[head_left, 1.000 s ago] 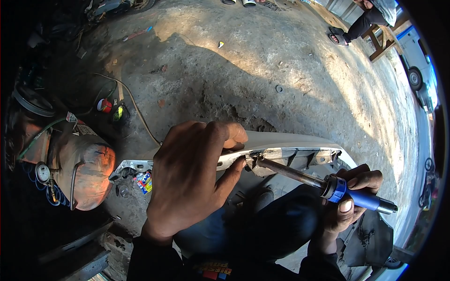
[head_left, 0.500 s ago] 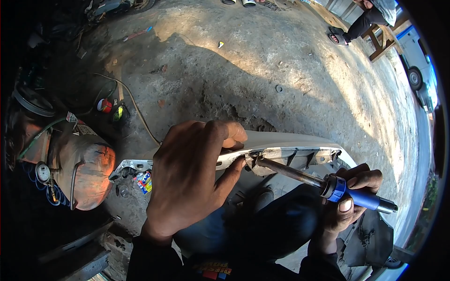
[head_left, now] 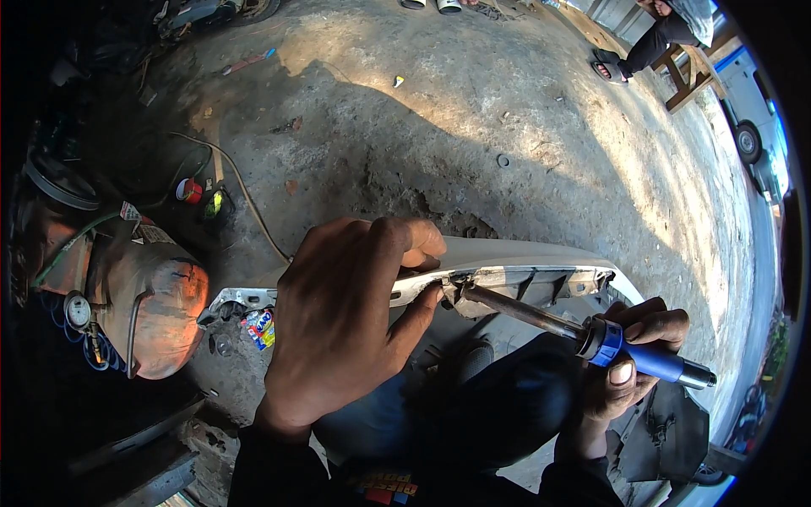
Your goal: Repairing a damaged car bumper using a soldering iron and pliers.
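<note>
My left hand [head_left: 338, 325] is clamped over the near edge of a long pale plastic panel [head_left: 524, 269], the fingers curled over its top and the thumb pressing up from below, so the hand is closed firmly on it. The panel runs across in front of me from left to right, above my dark-trousered knees, with its ribbed inner side turned toward me on the right part.

My right hand [head_left: 629, 363] is wrapped tight around the blue handle of a soldering iron [head_left: 591, 334], with the thumbnail showing just under the handle's collar. The iron's dark metal shaft slants up and to the left, and its tip [head_left: 463, 291] touches the panel's edge just beside my left thumb.

Below is a rough concrete floor [head_left: 473, 127], half in sun and half in shade. To my left stands a rusty orange gas cylinder [head_left: 156, 304] with a round gauge [head_left: 78, 311] and a green hose. A thin cable [head_left: 245, 194] snakes across the floor toward the panel's left end, and a small red tin [head_left: 189, 190] lies near it. A small colourful packet [head_left: 260, 328] lies under the panel's left end. Far off at the upper right, another person [head_left: 663, 29] sits on a wooden bench [head_left: 693, 76], beside a parked vehicle [head_left: 752, 127].
</note>
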A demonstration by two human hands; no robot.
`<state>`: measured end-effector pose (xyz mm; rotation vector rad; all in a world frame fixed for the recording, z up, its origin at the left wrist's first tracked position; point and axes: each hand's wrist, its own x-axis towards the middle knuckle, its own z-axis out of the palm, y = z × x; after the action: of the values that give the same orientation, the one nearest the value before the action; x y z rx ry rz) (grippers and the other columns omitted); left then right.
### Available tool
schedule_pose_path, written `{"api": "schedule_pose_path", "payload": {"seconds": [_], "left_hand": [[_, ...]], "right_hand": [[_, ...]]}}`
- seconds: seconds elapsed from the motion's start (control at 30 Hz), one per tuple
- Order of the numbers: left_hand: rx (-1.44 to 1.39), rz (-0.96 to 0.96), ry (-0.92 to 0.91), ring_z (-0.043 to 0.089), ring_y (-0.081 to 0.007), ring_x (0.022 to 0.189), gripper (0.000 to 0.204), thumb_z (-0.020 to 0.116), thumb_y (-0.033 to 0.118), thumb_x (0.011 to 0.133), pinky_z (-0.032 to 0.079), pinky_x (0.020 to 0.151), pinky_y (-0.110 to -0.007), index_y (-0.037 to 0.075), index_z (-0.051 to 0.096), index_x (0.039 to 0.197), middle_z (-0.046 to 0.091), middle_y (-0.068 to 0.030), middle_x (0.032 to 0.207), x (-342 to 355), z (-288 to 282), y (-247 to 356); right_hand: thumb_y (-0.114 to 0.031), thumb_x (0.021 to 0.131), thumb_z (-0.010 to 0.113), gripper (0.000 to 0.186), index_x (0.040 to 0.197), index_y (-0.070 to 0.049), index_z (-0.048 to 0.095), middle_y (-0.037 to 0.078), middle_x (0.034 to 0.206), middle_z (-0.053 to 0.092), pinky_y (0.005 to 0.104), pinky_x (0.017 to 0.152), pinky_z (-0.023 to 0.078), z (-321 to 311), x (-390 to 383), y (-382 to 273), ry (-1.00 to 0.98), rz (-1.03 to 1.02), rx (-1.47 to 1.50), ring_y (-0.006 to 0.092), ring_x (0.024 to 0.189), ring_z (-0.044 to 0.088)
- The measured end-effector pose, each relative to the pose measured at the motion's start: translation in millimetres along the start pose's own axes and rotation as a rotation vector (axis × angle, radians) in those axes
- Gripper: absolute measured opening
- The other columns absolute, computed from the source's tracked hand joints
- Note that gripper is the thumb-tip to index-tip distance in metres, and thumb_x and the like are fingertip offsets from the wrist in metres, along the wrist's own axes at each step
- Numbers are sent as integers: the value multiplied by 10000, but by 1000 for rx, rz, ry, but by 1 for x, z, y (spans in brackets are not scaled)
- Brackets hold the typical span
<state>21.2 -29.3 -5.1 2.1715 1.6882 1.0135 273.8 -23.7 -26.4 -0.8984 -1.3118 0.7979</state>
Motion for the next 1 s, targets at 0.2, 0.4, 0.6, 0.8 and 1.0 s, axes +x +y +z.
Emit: {"api": "schedule_pose_path", "payload": {"seconds": [0.2, 0.4, 0.6, 0.8, 1.0], "left_hand": [[0, 1, 5, 630, -239, 805, 359, 760, 43, 664, 463, 763, -370, 56, 566, 966, 657, -60, 871, 0, 0, 1], [-5, 6, 10, 629, -237, 799, 363, 762, 44, 663, 462, 758, -369, 59, 567, 969, 655, -57, 868, 0, 0, -1], [-1, 7, 6, 627, -235, 800, 363, 761, 42, 663, 464, 757, -369, 57, 566, 968, 657, -58, 877, 0, -1, 0], [-7, 5, 8, 625, -237, 805, 361, 759, 40, 662, 464, 757, -369, 53, 565, 966, 657, -60, 883, -1, 0, 0], [-3, 5, 6, 625, -236, 804, 368, 758, 35, 658, 464, 755, -367, 53, 567, 972, 656, -62, 883, 0, 0, -1]], "right_hand": [[-389, 712, 836, 524, 904, -58, 478, 83, 794, 533, 284, 663, 487, 0, -1, -1, -11, 15, -14, 155, 676, 546], [-395, 714, 835, 525, 903, -60, 478, 70, 793, 516, 290, 661, 486, 2, -1, -2, 4, 13, -12, 156, 673, 544], [-377, 714, 841, 517, 905, -61, 479, 68, 798, 509, 301, 659, 478, 3, 0, -2, 6, -6, 1, 160, 673, 543], [-359, 713, 844, 508, 908, -62, 482, 67, 804, 511, 295, 653, 468, 1, -2, 1, -10, -4, 32, 160, 675, 543], [-349, 717, 844, 501, 916, -64, 483, 66, 808, 514, 291, 644, 467, -1, -2, 0, -29, 7, 45, 158, 675, 544]]}}
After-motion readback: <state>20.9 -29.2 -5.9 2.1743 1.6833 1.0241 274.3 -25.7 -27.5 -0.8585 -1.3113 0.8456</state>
